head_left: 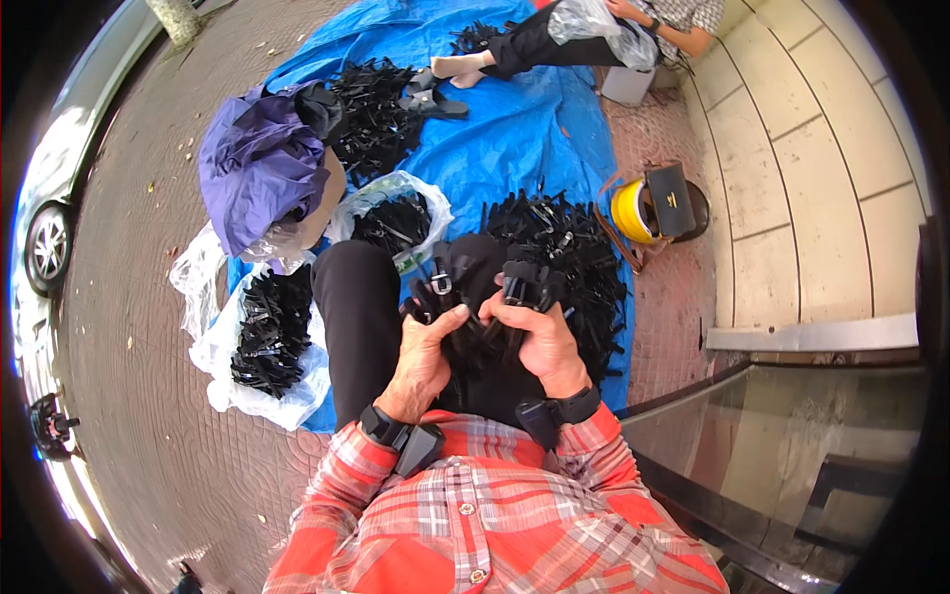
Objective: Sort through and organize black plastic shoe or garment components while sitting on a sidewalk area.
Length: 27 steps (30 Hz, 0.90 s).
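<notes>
Above my lap, my left hand [420,358] is closed on a black strap with a silver buckle [441,284]. My right hand [546,346] pinches a bundle of black straps [526,285] between thumb and fingers, a short gap from the left. More black straps hang between the hands over my dark trousers, and their ends are hard to tell apart. Just beyond my right knee lies a large heap of black straps [569,233]. Past my left knee, a clear plastic bag [442,210] holds more of them.
A blue tarp [485,148] spreads ahead. At left are a white bag of black straps [213,366] and a purple cloth bundle [259,168]. A yellow container [629,211] stands at right near a tiled wall [792,198]. A seated person's feet [460,67] rest on the tarp.
</notes>
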Each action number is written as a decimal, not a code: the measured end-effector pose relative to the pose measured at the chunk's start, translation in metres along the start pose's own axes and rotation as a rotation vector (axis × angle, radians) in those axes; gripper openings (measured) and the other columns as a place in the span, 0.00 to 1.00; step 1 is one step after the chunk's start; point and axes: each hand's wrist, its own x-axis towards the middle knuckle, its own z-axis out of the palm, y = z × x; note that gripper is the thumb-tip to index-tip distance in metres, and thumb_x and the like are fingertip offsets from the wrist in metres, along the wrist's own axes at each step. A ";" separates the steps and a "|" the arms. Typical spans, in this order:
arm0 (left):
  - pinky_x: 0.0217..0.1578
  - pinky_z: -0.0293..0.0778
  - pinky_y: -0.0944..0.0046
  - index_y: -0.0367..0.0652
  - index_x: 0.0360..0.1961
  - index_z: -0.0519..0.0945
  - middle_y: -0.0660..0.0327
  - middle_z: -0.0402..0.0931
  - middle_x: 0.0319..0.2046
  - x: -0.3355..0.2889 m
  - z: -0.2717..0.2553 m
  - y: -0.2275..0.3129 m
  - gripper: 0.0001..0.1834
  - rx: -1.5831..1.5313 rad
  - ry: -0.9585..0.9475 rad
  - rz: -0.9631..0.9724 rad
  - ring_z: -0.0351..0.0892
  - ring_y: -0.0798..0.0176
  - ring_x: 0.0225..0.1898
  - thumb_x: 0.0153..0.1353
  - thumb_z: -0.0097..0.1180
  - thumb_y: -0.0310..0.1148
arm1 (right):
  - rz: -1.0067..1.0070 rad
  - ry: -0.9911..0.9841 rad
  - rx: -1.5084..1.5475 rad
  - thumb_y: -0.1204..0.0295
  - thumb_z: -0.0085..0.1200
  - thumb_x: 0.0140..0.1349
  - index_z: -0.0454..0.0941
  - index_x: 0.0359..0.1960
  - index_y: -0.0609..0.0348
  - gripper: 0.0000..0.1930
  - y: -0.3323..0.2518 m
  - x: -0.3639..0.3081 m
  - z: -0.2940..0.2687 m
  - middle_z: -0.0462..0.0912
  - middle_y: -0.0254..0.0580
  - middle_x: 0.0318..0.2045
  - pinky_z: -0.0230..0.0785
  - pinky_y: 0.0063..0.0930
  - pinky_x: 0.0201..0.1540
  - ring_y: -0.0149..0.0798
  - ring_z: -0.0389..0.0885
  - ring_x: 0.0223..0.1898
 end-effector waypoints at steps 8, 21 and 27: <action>0.18 0.57 0.69 0.55 0.43 0.67 0.65 0.60 0.21 -0.040 -0.076 0.108 0.23 -0.407 -0.277 0.194 0.61 0.68 0.20 0.48 0.61 0.23 | 0.235 -0.031 0.092 0.77 0.58 0.52 0.75 0.36 0.66 0.10 0.004 0.181 -0.030 0.78 0.43 0.24 0.77 0.34 0.32 0.38 0.80 0.26; 0.20 0.67 0.62 0.54 0.37 0.63 0.54 0.69 0.25 0.056 -0.126 0.124 0.13 -0.497 -1.215 0.038 0.70 0.57 0.21 0.59 0.53 0.24 | 0.018 0.223 -0.923 0.76 0.66 0.41 0.67 0.42 0.64 0.25 0.312 0.390 -0.029 0.78 0.44 0.29 0.70 0.31 0.34 0.38 0.78 0.29; 0.20 0.66 0.62 0.54 0.37 0.63 0.53 0.69 0.25 0.053 -0.125 0.119 0.14 -0.486 -0.706 0.069 0.70 0.56 0.21 0.56 0.55 0.25 | 0.176 0.088 -0.813 0.71 0.69 0.39 0.62 0.52 0.68 0.37 0.301 0.383 -0.024 0.75 0.55 0.46 0.64 0.35 0.55 0.49 0.74 0.50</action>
